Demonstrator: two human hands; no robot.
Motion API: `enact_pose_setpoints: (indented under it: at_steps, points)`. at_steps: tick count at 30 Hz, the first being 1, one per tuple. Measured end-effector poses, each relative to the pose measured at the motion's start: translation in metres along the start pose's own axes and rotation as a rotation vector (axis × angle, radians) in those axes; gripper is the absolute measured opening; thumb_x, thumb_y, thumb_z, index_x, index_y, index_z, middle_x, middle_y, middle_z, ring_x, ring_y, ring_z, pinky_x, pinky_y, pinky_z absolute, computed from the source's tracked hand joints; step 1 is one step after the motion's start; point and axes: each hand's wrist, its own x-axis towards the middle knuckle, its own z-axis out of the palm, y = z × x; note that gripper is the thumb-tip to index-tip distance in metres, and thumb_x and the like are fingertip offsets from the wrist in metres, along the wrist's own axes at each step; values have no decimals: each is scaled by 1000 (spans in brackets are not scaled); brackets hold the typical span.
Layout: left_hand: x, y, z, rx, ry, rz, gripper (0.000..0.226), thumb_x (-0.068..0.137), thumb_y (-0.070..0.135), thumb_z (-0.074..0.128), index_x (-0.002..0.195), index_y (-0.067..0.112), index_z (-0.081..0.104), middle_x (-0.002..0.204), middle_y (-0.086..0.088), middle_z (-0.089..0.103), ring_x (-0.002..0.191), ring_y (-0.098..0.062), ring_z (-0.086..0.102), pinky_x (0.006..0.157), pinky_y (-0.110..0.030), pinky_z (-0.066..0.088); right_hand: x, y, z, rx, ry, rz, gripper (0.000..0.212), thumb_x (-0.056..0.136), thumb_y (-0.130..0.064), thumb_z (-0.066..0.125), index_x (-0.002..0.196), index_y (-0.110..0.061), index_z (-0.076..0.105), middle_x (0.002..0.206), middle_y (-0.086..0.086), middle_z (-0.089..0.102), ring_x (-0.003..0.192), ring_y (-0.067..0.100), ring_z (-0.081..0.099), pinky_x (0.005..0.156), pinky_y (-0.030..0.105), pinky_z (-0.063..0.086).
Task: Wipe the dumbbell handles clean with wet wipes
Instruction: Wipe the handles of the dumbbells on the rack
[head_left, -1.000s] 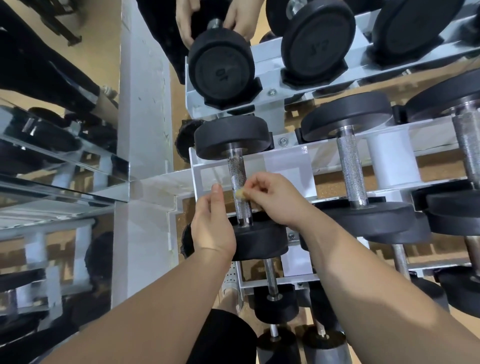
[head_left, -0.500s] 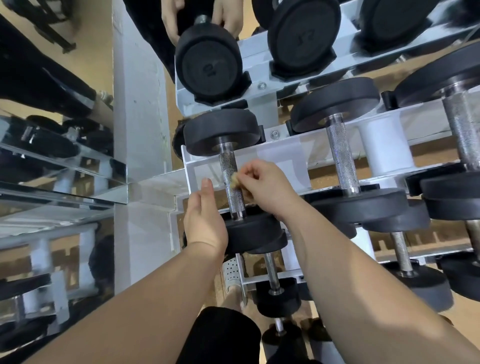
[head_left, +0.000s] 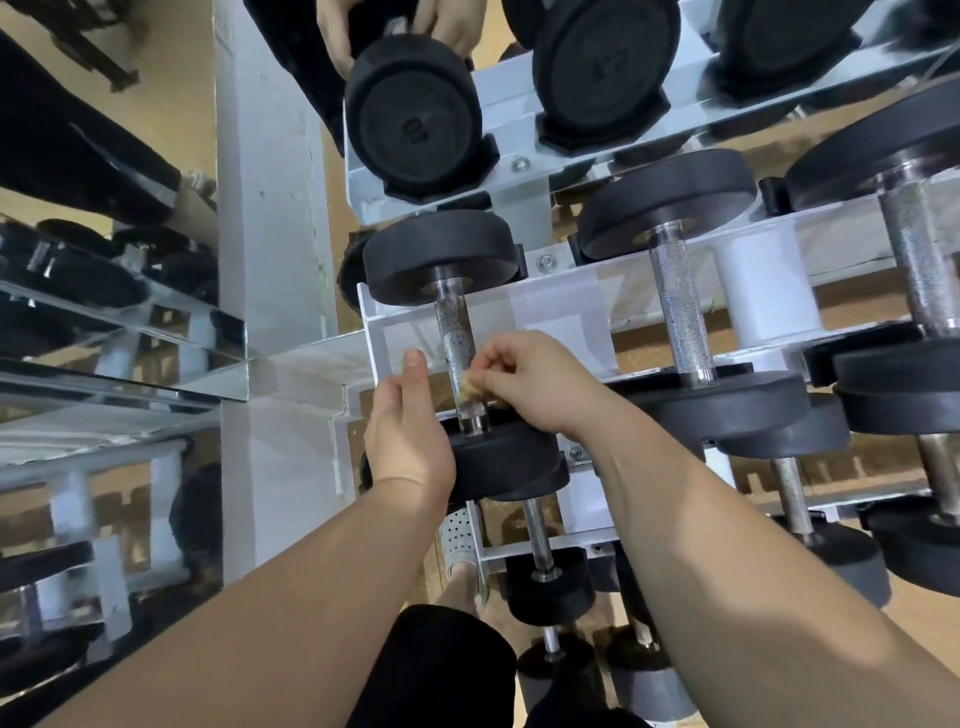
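A black dumbbell with a knurled steel handle lies on the middle shelf of the white rack, at its left end. My right hand pinches a small soiled wipe against the lower part of that handle. My left hand lies against the near weight head, thumb up beside the handle; its fingers are hidden behind the head.
More dumbbells fill the rack: one to the right, another at the far right, a row on the top shelf, smaller ones below. Another person's hands hold the top-left dumbbell. A mirrored wall stands left.
My right hand has slid the wipe up and back down the handle. My left hand has kept its place on the near head. The camera view shifted slightly.
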Motion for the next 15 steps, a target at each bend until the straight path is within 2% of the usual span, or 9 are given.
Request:
enact_pose_setpoints:
  at_steps: [2,4,6,8,10,12,13,15]
  points:
    - [-1,3,1,-17,-1,9,66,64,93,29,94,42,57,109,8,65,109,-17,60,102,-44,44,17,-6,7,69,200,-13,13,89,-23,71,78,-25,64,71,-3,66,67,15,60,69,32,53]
    - [-2,3,1,-22,-5,12,59,69,92,29,92,45,55,107,15,62,107,-13,59,98,-39,42,31,-16,11,127,381,-35,11,92,-20,66,83,-24,63,75,-9,65,72,9,61,68,24,47]
    - [0,1,1,-23,-11,24,42,85,84,33,89,47,53,103,22,59,102,-5,57,93,-35,38,37,-25,15,165,458,-63,7,93,-17,65,88,-22,64,77,-13,64,74,2,60,68,19,44]
    - [2,-1,0,-13,-5,35,33,95,73,35,87,47,53,98,21,59,97,-1,55,88,-31,38,31,-26,17,161,445,-65,7,88,-20,71,83,-20,66,71,-13,61,66,0,56,66,16,42]
    - [3,-1,-1,22,0,44,31,98,69,35,86,45,52,92,19,56,89,1,52,84,-32,38,22,-21,21,109,383,-71,20,81,-24,80,71,-18,63,61,-12,56,57,1,50,59,14,40]
    - [3,0,-1,65,-1,57,31,98,68,34,87,44,50,88,20,51,85,-6,51,85,-33,36,18,-16,24,1,351,-67,29,80,-24,81,64,-18,57,57,-12,53,54,1,49,57,18,39]
    - [3,-1,-1,70,-7,60,30,99,67,34,92,44,51,87,23,48,88,-9,50,88,-30,33,19,-17,24,-60,352,-65,29,82,-25,79,64,-18,56,57,-11,54,55,3,50,57,22,40]
    - [3,0,-1,67,-24,60,31,102,61,35,108,37,54,88,28,39,98,-6,41,91,-25,26,23,-24,25,-178,353,-76,25,87,-27,72,70,-16,57,61,-9,55,60,9,51,59,28,40]
